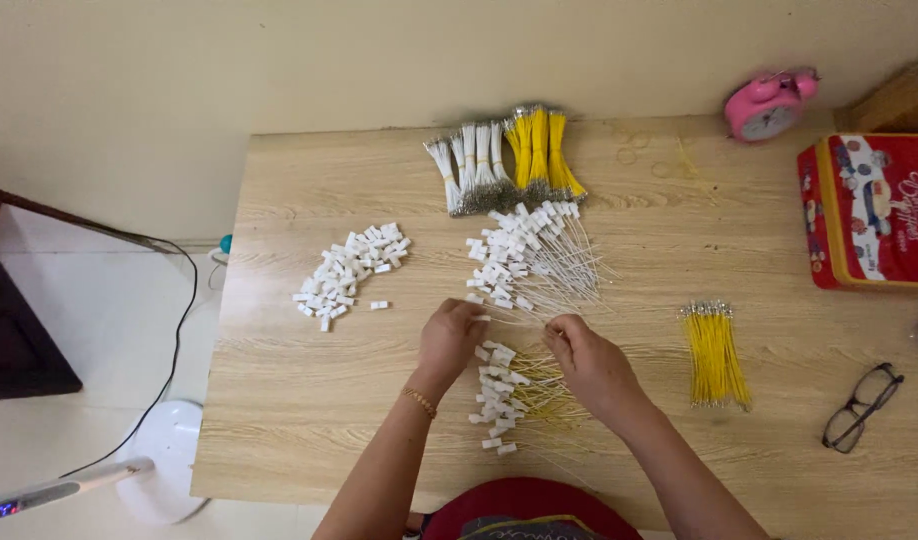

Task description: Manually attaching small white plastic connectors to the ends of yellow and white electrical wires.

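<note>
My left hand pinches a small white plastic connector at its fingertips. My right hand holds the end of a thin white wire that runs toward the left hand. Between and below the hands lies a pile of white connectors with yellow wires. Just beyond the hands sits a pile of white connectors with white wires. A heap of loose white connectors lies to the left. A small bundle of loose yellow wires lies to the right.
Bundles of white wires and yellow wires rest at the far edge of the wooden table. A pink alarm clock, a red tin box and black glasses lie to the right. A white fan base stands on the floor, left.
</note>
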